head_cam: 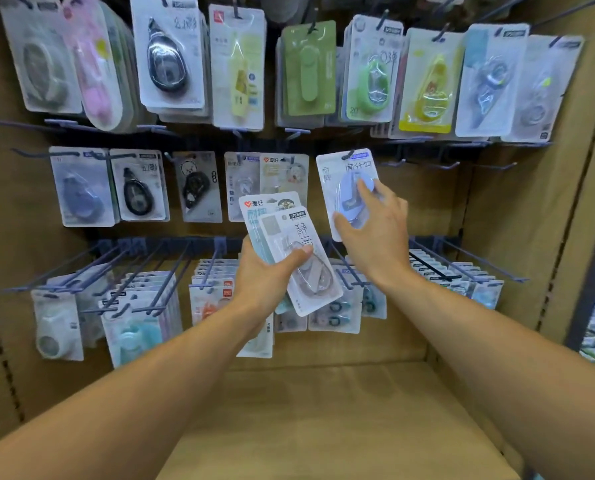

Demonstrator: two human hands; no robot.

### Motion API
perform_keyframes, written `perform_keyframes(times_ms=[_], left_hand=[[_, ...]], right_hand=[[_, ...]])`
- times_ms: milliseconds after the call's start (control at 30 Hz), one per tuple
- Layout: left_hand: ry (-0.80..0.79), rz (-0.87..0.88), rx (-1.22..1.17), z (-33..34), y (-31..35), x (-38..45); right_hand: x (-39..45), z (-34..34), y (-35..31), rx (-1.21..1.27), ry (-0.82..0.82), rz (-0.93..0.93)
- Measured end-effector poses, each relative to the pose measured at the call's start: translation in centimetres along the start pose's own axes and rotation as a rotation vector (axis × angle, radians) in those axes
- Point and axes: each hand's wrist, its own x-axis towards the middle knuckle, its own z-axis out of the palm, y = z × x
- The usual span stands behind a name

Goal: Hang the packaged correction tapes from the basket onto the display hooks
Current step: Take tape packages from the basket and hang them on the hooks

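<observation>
My left hand (265,278) grips a small stack of packaged correction tapes (289,251) in front of the display, thumb across the top pack. My right hand (375,223) holds a pale blue packaged correction tape (344,178) by its blister; the pack's top hole sits at a dark hook (349,154) in the middle row. Whether the pack hangs fully on that hook I cannot tell. The basket is out of view.
Rows of dark hooks on a brown pegboard wall carry many packaged correction tapes. Bare hooks (445,164) stick out to the right of the blue pack in the middle row. Long hooks (462,261) project forward in the bottom row. A brown shelf (323,427) lies below.
</observation>
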Motion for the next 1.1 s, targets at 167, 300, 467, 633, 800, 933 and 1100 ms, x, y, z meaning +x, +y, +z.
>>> perform_keyframes(times_ms=[167, 300, 467, 633, 800, 933, 1100], left_hand=[[-0.005, -0.02, -0.06, -0.4, -0.6, 0.4], [-0.035, -0.034, -0.068, -1.2, -0.2, 0.5], [-0.053, -0.036, -0.103, -2.0, 0.3, 0.0], [-0.051, -0.034, -0.117, -2.4, 0.4, -0.9], [-0.043, -0.034, -0.186, -2.2, 0.7, -1.9], [-0.03, -0.041, -0.237, -1.8, 0.9, -2.7], [-0.02, -0.077, -0.251, -1.5, 1.6, -3.9]], right_hand=[[4.6, 3.3, 1.0, -0.079, -0.135, 0.034], [7.6, 6.1, 1.4, -0.197, -0.166, 0.05], [7.9, 7.2, 1.4, -0.172, -0.202, 0.101], [4.3, 4.7, -0.2, 0.142, -0.04, 0.116], [-4.1, 0.1, -3.9, 0.464, -0.294, -0.013], [-9.4, -1.1, -4.3, 0.457, -0.569, -0.053], [-10.1, -1.7, -4.1, 0.381, -0.511, -0.034]])
